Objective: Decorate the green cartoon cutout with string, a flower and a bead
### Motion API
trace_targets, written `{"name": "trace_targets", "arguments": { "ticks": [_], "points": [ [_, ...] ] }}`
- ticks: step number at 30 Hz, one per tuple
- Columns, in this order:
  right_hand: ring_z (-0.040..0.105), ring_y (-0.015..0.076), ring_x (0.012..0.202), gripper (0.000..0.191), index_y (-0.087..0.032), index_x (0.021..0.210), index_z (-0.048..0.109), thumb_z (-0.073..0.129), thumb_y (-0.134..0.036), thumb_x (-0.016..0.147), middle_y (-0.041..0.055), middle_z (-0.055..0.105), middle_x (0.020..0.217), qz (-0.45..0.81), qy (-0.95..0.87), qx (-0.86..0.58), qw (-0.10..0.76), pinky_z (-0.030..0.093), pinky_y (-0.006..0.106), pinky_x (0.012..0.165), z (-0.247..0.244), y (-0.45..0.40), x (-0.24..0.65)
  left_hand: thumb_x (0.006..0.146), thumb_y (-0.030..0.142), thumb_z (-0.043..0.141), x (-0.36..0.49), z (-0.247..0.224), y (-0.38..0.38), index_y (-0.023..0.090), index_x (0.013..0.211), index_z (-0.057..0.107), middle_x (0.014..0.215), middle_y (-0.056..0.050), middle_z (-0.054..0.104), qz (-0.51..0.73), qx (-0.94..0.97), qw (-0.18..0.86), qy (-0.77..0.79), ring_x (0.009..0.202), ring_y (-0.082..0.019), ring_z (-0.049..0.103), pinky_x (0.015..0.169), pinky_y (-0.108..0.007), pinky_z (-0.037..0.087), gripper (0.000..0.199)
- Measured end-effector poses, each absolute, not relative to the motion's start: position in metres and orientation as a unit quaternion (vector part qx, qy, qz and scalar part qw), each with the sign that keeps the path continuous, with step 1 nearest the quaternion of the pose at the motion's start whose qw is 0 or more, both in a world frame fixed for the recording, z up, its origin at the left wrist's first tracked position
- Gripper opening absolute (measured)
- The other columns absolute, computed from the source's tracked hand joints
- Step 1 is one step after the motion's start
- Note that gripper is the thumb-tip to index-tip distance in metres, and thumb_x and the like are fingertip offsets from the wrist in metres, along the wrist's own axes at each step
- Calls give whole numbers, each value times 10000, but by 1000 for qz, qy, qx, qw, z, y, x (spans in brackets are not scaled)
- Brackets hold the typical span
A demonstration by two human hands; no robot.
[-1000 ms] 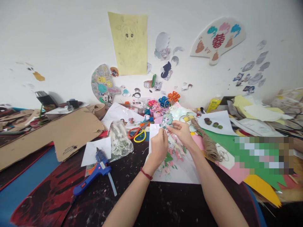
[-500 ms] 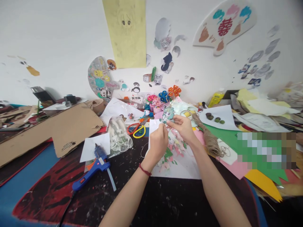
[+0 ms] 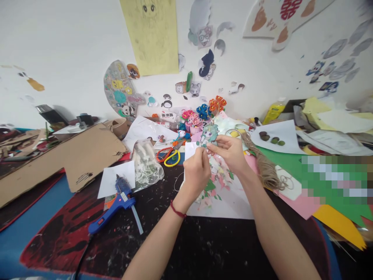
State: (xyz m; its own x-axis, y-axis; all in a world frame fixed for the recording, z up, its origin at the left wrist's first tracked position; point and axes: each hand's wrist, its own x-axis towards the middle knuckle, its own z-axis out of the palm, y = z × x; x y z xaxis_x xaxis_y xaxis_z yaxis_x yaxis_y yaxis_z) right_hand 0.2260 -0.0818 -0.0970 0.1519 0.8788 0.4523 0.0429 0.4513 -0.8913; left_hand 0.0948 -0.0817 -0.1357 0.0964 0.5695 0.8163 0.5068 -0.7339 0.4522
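A small paper cutout of a green-haired cartoon figure stands up between my two hands. My right hand pinches its right edge between thumb and fingers. Closed in a fist, my left hand meets its lower left part; the fingertips face away, so their exact grip is hidden. Below the hands lies a white sheet strewn with pink and green paper scraps. Scissors with red and yellow handles lie left of my left hand, beyond the sheet's edge.
A blue hot glue gun rests at left, its nozzle on white paper. Beside it is a plastic bag with white cord. Cardboard covers the far left. Twine, coloured paper and a yellow bottle are at right.
The camera view has tipped slightly downward. Both hands stay together at the cutout, which now shows a little more upright and larger above the fingers.
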Motion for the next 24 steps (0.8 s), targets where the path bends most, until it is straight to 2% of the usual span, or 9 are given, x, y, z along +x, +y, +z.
{"name": "trace_targets", "arguments": {
  "ticks": [10,14,24],
  "points": [
    [661,169,616,418,-181,804,680,853,-511,614,20,677,704,323,-551,-414,648,571,314,604,-97,-82,225,993,196,413,94,-135,-81,184,850,507,563,63,444,566,742,22,359,454,-74,399,520,-216,281,172],
    [664,166,605,383,-182,763,673,854,-489,623,6,659,662,313,-558,-416,646,570,305,602,-98,-82,225,990,191,410,94,-135,-81,182,844,506,562,63,438,565,742,25,359,457,-74,396,520,-214,279,174],
    [673,179,607,338,-187,780,698,850,-457,646,19,681,702,285,-569,-413,652,567,314,578,-99,-81,225,986,179,412,94,-136,-81,188,840,489,555,73,389,562,744,34,360,453,-77,380,517,-224,267,165]
  ]
}}
